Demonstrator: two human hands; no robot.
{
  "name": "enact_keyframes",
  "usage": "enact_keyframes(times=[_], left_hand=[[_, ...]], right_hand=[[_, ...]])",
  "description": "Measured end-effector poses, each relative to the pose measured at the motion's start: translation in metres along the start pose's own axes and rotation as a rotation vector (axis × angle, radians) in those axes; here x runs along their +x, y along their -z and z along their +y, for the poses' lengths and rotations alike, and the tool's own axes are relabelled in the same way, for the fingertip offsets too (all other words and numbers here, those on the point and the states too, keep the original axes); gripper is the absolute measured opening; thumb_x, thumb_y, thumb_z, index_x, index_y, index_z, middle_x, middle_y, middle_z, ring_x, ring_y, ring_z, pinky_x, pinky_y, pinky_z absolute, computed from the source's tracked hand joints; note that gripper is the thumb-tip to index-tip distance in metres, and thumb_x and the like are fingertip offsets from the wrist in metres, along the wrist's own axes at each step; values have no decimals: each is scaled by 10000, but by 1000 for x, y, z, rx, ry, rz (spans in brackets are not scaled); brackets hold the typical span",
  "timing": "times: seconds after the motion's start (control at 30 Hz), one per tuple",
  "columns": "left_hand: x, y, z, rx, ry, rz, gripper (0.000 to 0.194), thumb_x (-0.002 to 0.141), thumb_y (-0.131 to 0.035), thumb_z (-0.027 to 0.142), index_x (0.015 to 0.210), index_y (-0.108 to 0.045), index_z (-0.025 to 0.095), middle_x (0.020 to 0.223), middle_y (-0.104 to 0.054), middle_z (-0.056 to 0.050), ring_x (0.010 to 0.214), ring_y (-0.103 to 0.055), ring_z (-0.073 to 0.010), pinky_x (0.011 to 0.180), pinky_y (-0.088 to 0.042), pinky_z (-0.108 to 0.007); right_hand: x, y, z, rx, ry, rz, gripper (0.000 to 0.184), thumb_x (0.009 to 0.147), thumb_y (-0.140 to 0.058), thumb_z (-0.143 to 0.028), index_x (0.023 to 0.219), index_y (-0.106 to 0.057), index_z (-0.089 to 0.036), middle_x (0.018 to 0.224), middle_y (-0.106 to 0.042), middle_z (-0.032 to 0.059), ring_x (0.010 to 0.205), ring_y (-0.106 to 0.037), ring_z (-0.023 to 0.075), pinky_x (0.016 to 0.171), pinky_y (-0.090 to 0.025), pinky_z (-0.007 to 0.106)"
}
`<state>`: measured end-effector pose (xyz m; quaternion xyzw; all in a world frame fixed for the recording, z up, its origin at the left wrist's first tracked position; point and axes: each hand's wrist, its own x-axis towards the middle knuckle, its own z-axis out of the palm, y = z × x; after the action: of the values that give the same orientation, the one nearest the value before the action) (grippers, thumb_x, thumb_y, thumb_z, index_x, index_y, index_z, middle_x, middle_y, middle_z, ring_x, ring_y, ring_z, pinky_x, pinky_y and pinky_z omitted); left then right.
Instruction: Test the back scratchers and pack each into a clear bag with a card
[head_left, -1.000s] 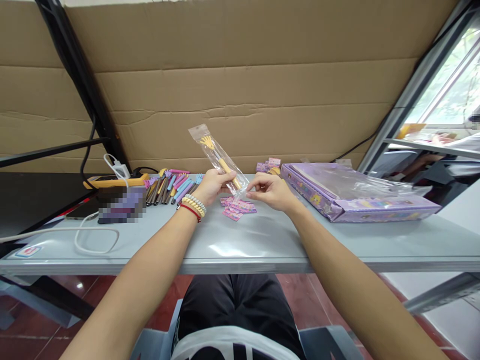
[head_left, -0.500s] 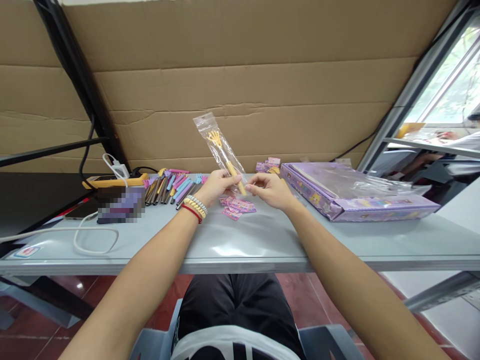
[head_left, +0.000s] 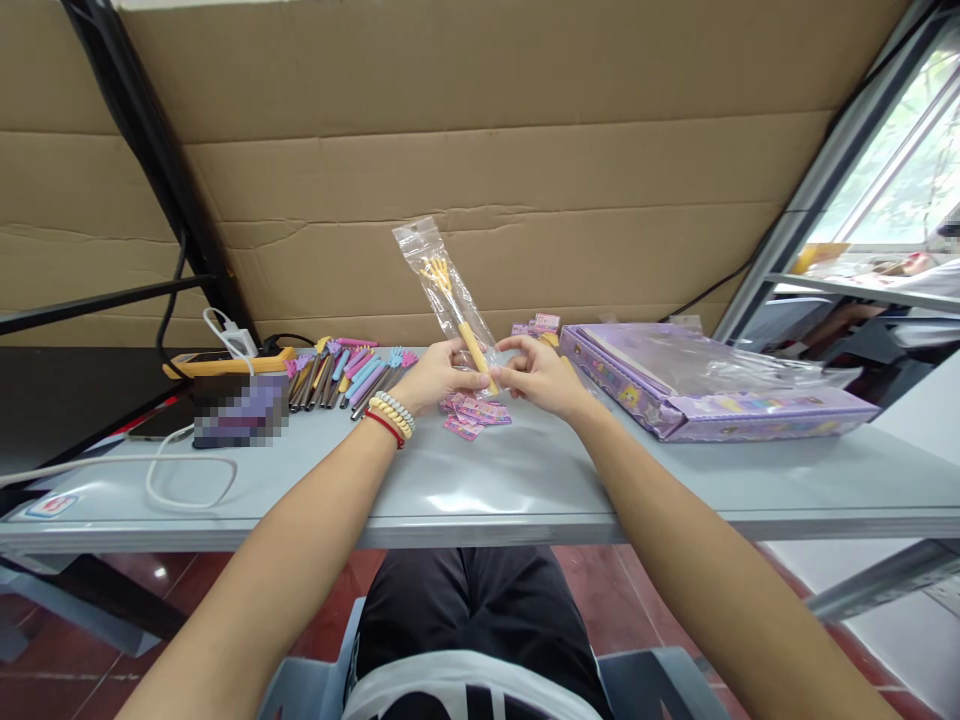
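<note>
Both hands meet above the grey table (head_left: 525,480), holding a clear plastic bag (head_left: 442,285) with a yellow hand-shaped stick inside. My left hand (head_left: 435,377), with bead bracelets at the wrist, pinches the bag's lower end from the left. My right hand (head_left: 541,375) pinches the same end from the right. The bag stands nearly upright, leaning left, with the stick's yellow fingers at the top. Small pink and purple cards (head_left: 474,413) lie on the table just beneath the hands.
A row of coloured hand-shaped sticks (head_left: 349,372) lies left of the hands. A flat purple box (head_left: 712,400) under plastic film sits at the right. A yellow device (head_left: 232,362), a white cable (head_left: 187,470) and a blurred object are at the left. Cardboard lines the back wall.
The bag has swung more upright and my right hand has closed in on its lower end, close to my left hand.
</note>
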<state>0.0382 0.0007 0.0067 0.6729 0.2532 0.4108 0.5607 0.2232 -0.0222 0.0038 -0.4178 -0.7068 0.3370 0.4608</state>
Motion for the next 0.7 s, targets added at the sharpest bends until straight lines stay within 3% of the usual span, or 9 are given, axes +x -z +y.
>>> enact_keyframes(times=[0.07,0.17,0.4,0.7], left_hand=[[-1,-1,1,10,19,-7,480,586,-802,178,1002,-567,133,717,-647,-16,578,-609,-138,509,-471,-258],[-2,-2,3,15,43,1,503,598,-791,156,1042,-557,132,701,-643,-3,569,-606,-130,520,-480,-258],[-1,-7,5,109,110,6,285,624,-744,92,866,-594,99,706,-644,-19,592,-597,-104,537,-476,-224],[-2,-8,5,120,79,-5,231,652,-677,59,869,-612,109,705,-640,-11,593,-587,-94,548,-474,-215]], right_hand=[[0,1,-2,-28,-23,-77,324,694,-676,-433,812,-567,-152,499,-512,-45,431,-443,86,426,-313,227],[1,1,-4,-73,-6,-88,307,706,-640,-441,653,-569,-147,485,-505,-25,429,-421,74,428,-291,227],[-2,0,-3,-249,-43,-45,202,706,-584,-323,606,-575,-148,460,-483,-34,441,-400,72,429,-279,217],[-3,0,-6,-273,-59,-47,200,686,-571,-336,612,-575,-150,474,-494,-28,461,-426,85,445,-305,217]])
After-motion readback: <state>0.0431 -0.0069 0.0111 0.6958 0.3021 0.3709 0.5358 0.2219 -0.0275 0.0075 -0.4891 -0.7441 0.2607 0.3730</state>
